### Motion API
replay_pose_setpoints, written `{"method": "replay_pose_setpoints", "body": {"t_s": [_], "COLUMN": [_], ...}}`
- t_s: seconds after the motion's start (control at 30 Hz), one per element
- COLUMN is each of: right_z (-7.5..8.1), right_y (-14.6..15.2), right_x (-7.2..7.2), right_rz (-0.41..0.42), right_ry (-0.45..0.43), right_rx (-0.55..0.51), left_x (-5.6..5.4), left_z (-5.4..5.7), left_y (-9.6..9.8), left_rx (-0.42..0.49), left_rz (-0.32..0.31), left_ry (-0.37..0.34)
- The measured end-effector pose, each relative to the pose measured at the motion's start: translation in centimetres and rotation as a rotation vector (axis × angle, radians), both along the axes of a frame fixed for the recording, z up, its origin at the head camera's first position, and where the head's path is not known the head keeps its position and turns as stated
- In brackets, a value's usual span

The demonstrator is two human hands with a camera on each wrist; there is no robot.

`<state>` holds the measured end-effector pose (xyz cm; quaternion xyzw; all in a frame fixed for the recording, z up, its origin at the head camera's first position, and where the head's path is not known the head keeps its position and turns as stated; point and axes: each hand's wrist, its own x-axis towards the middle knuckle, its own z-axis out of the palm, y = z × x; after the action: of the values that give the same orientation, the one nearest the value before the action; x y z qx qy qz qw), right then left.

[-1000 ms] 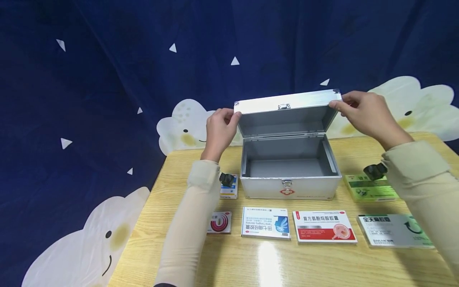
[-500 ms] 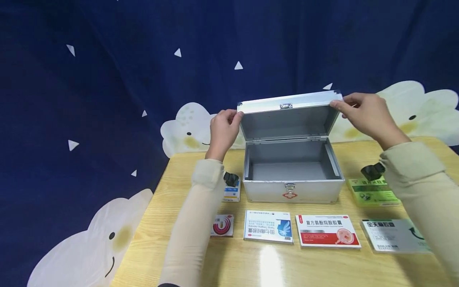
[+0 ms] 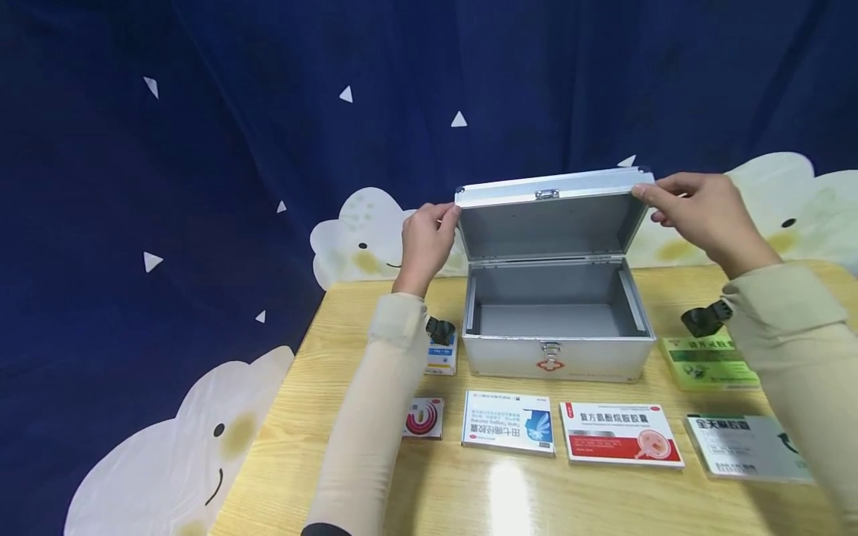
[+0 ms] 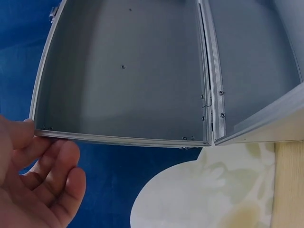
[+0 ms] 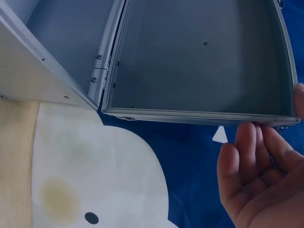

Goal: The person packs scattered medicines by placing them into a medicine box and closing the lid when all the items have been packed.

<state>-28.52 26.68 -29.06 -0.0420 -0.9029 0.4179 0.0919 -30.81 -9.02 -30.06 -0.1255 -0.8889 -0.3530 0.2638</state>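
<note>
A silver first-aid box (image 3: 556,359) with a red cross stands on the table, its grey inside bare. Its lid (image 3: 553,223) is raised and leans back on the hinges. My left hand (image 3: 427,242) pinches the lid's front left corner between thumb and fingers. At the front right corner my right hand (image 3: 707,216) grips the lid the same way, thumb on the front face. In the left wrist view, the curled fingers (image 4: 64,164) lie under the lid's edge. The right wrist view has the fingers (image 5: 246,147) against the lid's side edge.
In front of the box lie a blue-and-white medicine box (image 3: 508,423), a red-and-white one (image 3: 623,435) and a green-and-white one (image 3: 744,447). A yellow-green carton (image 3: 710,362) is at right. Two small boxes (image 3: 424,418) (image 3: 442,357) are partly behind the left arm. A blue curtain (image 3: 402,89) hangs behind.
The lid has tipped back a little further, with both hands still holding its corners. The whole scene has shifted slightly rightward in the head view. The medicine boxes stay put on the table.
</note>
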Motion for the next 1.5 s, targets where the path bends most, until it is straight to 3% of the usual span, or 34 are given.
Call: {"method": "replay_pose_setpoints", "body": {"t_s": [0.23, 0.43, 0.7, 1.0, 1.3, 1.5], "right_z": [0.2, 0.4, 0.2, 0.4, 0.6, 0.6], "right_y": [-0.6, -1.0, -1.2, -1.0, -1.2, -1.5], "right_x": [-0.2, -0.6, -0.9, -1.1, -1.6, -1.4], "right_rz": [0.003, 0.013, 0.015, -0.027, -0.021, -0.024], "right_ry": [-0.027, 0.000, -0.019, -0.004, 0.047, 0.047], "right_rx": [0.018, -0.002, 0.014, 0.014, -0.060, -0.083], "left_x": [0.1, -0.2, -0.5, -1.3, -1.7, -1.8], "left_z": [0.5, 0.9, 0.4, 0.8, 0.3, 0.2], "left_y": [-0.4, -0.7, -0.6, -0.1, -0.2, -0.4], "left_rx": [-0.012, -0.020, 0.005, 0.022, -0.019, -0.017], "left_rz": [0.020, 0.033, 0.055, 0.062, 0.043, 0.069], "left_ry": [-0.011, -0.008, -0.028, -0.014, 0.004, 0.036]}}
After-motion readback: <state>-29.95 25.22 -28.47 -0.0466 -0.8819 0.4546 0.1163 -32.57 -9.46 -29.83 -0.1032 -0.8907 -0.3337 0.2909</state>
